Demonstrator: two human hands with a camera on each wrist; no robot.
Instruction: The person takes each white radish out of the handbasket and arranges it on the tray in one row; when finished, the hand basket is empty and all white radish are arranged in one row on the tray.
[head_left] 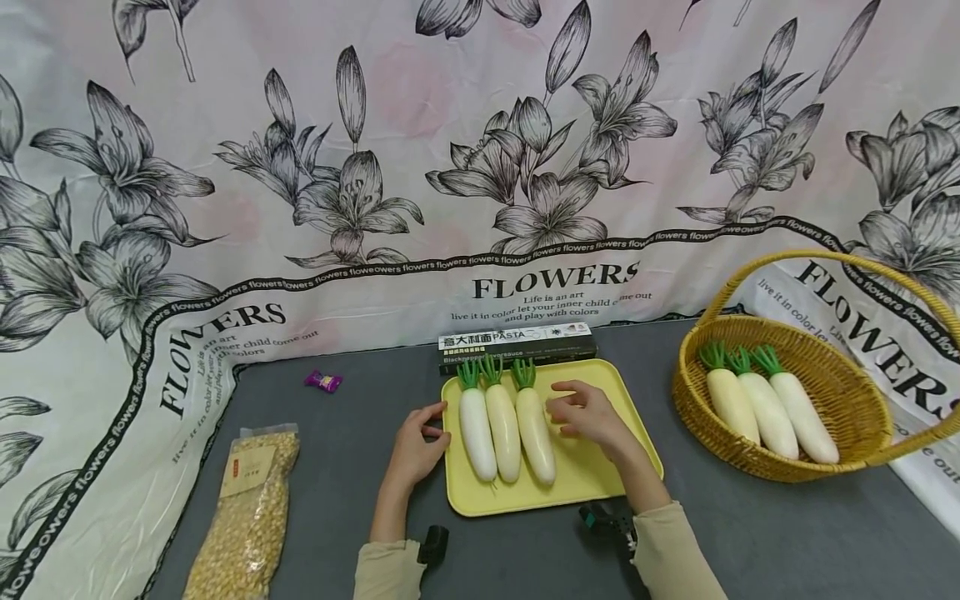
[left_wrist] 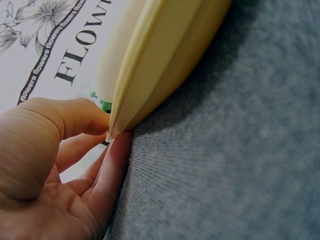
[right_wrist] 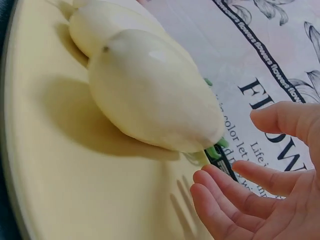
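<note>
Three white radishes (head_left: 535, 437) with green tops lie side by side on the left part of a yellow tray (head_left: 592, 471). At the tray's left edge my left hand (head_left: 416, 446) pinches the rim; in the left wrist view the thumb is over the rim (left_wrist: 165, 60) and the fingers reach under it. My right hand (head_left: 588, 412) hovers above the tray just right of the rightmost radish. Seen from the right wrist, its fingers (right_wrist: 225, 190) are loosely bent and apart, holding nothing, close to the leafy end of the nearest radish (right_wrist: 155, 90).
A wicker basket (head_left: 862, 400) with a tall handle holds three more radishes at the right. Behind the tray stands a black-and-white pasta box (head_left: 555, 343). To the left lie a bag of yellow kernels (head_left: 251, 517) and a purple wrapped candy (head_left: 323, 382). Flowered cloth (head_left: 375, 308) borders the grey table.
</note>
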